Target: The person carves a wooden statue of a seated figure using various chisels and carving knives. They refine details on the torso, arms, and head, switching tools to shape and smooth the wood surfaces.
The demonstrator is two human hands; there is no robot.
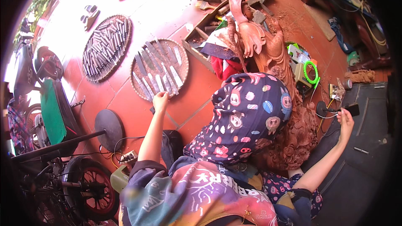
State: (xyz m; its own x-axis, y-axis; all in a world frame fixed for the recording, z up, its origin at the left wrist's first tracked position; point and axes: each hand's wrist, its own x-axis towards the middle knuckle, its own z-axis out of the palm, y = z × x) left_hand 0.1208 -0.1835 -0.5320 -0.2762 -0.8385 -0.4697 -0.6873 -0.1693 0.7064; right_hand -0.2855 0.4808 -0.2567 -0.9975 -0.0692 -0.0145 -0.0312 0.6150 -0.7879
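Note:
My left hand [161, 100] is pinched closed at the near edge of a round woven tray [132, 83]. Several chisel-like blades [161, 65] lie spread in that tray. A small dark end shows below my fingers; what they grip is unclear. Off to the right, the fingers of my right hand [345, 122] close at the edge of a dark, flat, phone-like object [354, 109]. A thin rod and a white cable run beside it to a round black base [321, 108]. Between my arms stands a reddish carved wooden figure [272, 54], partly hidden behind dark patterned cloth [247, 113] over my leg.
A larger woven tray [86, 70] holds many dark cylindrical pieces. Behind the figure is a wooden box [189, 49] of tools and cloths. A bright green ring [310, 72] sits right of the carving. Motorbike wheel [95, 186] and round-based stand [109, 129] are at left.

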